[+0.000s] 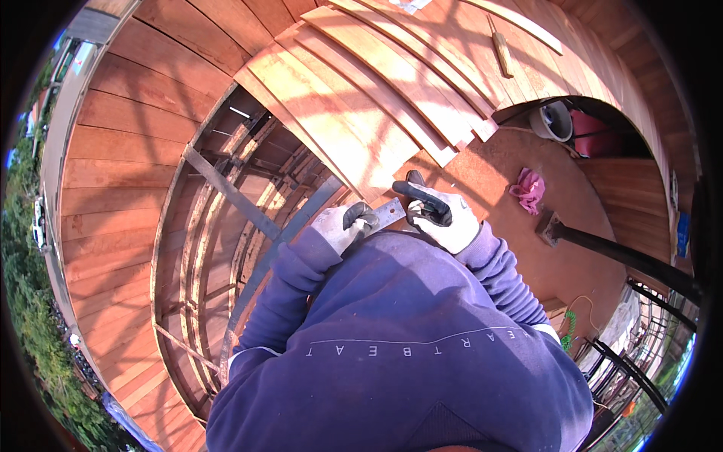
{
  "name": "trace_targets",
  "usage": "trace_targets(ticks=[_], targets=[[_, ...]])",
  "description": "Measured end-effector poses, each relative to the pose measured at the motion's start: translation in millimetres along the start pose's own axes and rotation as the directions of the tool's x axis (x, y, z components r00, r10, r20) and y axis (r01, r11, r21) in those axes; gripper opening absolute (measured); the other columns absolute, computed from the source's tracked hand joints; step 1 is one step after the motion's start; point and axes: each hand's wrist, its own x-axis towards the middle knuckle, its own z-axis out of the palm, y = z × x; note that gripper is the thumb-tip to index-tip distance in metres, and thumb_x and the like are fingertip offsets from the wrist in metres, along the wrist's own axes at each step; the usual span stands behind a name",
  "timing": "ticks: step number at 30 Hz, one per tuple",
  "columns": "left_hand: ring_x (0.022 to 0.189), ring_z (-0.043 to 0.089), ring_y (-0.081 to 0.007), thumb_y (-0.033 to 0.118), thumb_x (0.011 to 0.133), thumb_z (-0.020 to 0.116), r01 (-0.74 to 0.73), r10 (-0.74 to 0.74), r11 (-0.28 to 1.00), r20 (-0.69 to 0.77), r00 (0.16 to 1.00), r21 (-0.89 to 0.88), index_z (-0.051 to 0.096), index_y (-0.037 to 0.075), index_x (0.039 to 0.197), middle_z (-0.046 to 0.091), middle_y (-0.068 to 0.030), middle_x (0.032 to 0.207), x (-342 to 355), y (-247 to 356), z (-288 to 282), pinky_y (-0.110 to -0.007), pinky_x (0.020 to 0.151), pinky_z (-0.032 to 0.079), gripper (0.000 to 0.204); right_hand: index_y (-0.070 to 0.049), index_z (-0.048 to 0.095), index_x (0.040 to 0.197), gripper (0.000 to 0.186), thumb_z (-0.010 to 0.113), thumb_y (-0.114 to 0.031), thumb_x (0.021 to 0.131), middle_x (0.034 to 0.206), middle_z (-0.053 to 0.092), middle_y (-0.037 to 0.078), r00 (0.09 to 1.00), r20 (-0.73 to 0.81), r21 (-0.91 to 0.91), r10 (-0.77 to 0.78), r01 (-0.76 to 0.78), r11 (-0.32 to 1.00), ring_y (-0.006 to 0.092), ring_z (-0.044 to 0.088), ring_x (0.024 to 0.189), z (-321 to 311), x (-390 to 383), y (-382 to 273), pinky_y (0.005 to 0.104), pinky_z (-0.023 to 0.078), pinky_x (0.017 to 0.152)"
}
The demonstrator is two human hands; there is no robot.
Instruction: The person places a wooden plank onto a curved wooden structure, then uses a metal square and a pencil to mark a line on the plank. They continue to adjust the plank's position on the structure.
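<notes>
Close in front of my body, a small flat metal plate (388, 213) with holes spans the gap between my two hands. My left hand (345, 226), in a white glove with dark fingers, is closed on the plate's left end. At its other end, my right hand (444, 220), gloved the same way, has its fingers curled in around the plate. Part of the plate is hidden by the gloves. Just beyond my hands lie several overlapping wooden boards (361, 90), their near ends stepped.
On the left, an opening in the planked deck (113, 192) shows a metal beam (233, 188) and curved slats below. A pink cloth (529, 190) lies on the round brown floor (482, 166) at right, near a dark post (625, 260). A wooden-handled tool (500, 49) and a grey bucket (552, 120) are farther off.
</notes>
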Motion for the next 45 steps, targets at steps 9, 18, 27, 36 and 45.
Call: trace_targets(ticks=[9, 18, 27, 36, 45], targets=[[0.1, 0.062, -0.0351, 0.019, 0.096, 0.053, -0.165, 0.166, 0.986, 0.059, 0.984, -0.021, 0.063, 0.001, 0.11, 0.062, -0.0177, 0.103, -19.7, 21.4, -1.2, -0.042, 0.083, 0.049, 0.025, -0.004, 0.07, 0.105, 0.026, 0.066, -0.024, 0.089, 0.099, 0.07, 0.014, 0.99, 0.124, 0.004, -0.067, 0.067, 0.998, 0.031, 0.068, 0.09, 13.1, 17.0, 12.8, 0.0397, 0.052, 0.08], [0.09, 0.066, -0.038, 0.014, 0.091, 0.056, 0.125, -0.062, 0.963, -0.255, 0.965, 0.239, 0.063, -0.002, 0.109, 0.068, -0.0206, 0.092, -19.9, 8.6, 16.8, -0.042, 0.08, 0.051, 0.025, -0.004, 0.069, 0.101, 0.022, 0.065, -0.024, 0.093, 0.088, 0.072, 0.006, 0.933, 0.118, 0.249, 0.34, -0.359, 0.899, 0.0159, 0.065, 0.079, 36.8, 17.8, 48.7, 0.0313, 0.05, 0.079], [0.089, 0.068, -0.0306, 0.02, 0.092, 0.058, 0.127, -0.129, 0.992, -0.196, 0.972, -0.02, 0.066, 0.002, 0.108, 0.071, -0.0163, 0.092, 3.7, -35.0, 25.0, -0.04, 0.079, 0.052, 0.025, -0.002, 0.056, 0.134, 0.034, 0.046, -0.01, 0.102, 0.095, 0.064, 0.009, 0.947, -0.05, 0.639, 0.317, -0.213, 0.739, 0.0091, 0.054, 0.073, 5.3, 0.1, 35.4, 0.0265, 0.046, 0.067], [0.068, 0.068, -0.0181, 0.021, 0.091, 0.058, 0.179, -0.18, 0.984, -0.096, 0.979, -0.019, 0.071, 0.006, 0.099, 0.07, -0.0075, 0.072, 16.8, -14.9, 16.9, -0.034, 0.064, 0.052, 0.021, 0.0, 0.037, 0.148, 0.059, 0.058, -0.023, 0.097, 0.13, 0.057, 0.018, 0.983, 0.047, 0.897, 0.179, -0.12, 0.426, 0.0222, 0.064, 0.099, -2.0, -7.6, 19.8, 0.033, 0.051, 0.085], [0.063, 0.065, -0.0158, 0.023, 0.092, 0.059, 0.329, -0.341, 0.932, -0.059, 0.938, -0.15, 0.069, 0.001, 0.094, 0.069, -0.0073, 0.072, 21.6, -1.6, 14.4, -0.032, 0.06, 0.05, 0.024, 0.002, 0.034, 0.149, 0.076, 0.068, -0.031, 0.09, 0.14, 0.053, 0.021, 0.999, 0.047, 0.935, 0.006, -0.046, 0.352, 0.0296, 0.057, 0.122, -3.4, -6.3, 24.7, 0.0395, 0.045, 0.103]])
